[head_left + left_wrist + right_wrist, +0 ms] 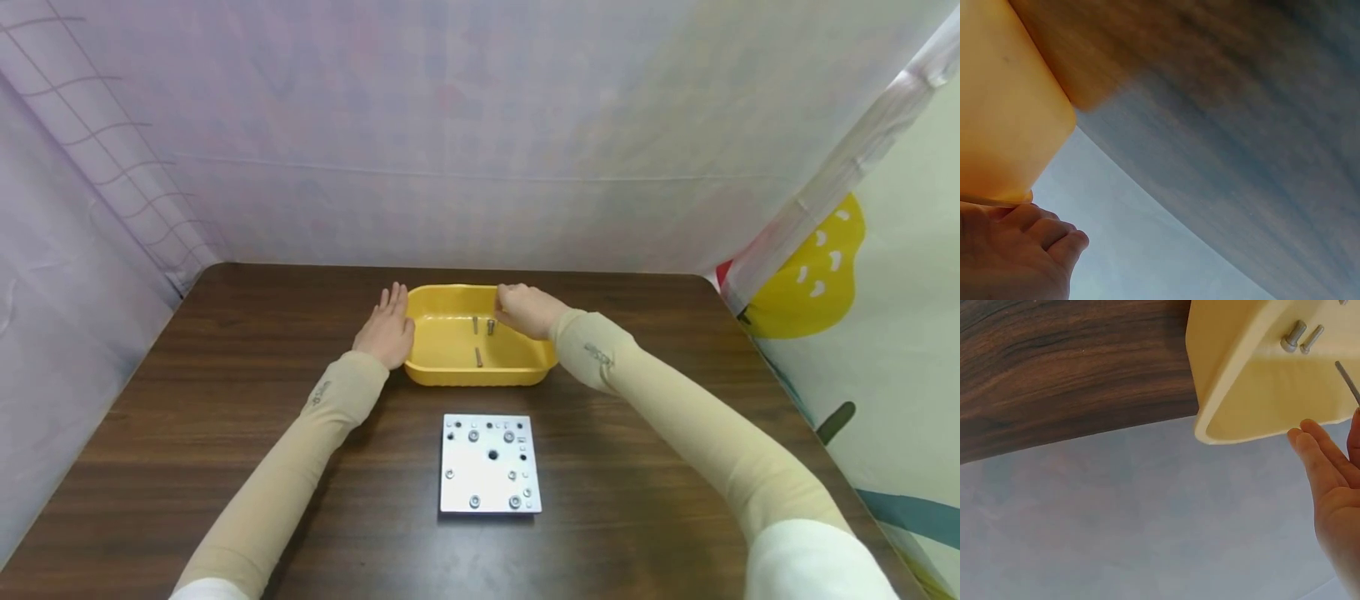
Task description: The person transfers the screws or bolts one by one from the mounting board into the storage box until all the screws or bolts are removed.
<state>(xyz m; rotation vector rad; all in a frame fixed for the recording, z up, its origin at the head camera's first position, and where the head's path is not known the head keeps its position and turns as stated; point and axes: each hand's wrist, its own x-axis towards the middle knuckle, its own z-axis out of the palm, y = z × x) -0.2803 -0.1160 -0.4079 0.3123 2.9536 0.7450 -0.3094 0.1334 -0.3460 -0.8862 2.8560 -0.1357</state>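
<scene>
A yellow tray stands toward the back of the table, with several metal screws inside, among them a thick bolt and a thin screw. My left hand lies along the tray's left rim with its fingers extended. In the left wrist view that hand touches the rim from outside. Over the tray's right part, my right hand pinches a thin screw at its fingertips. The screw's upper end is cut off by the right wrist view's edge, and the head view hides it.
A square silver metal plate with holes and bolts lies on the dark wooden table, in front of the tray. Behind the table hangs a pale curtain; a patterned cloth hangs at the right.
</scene>
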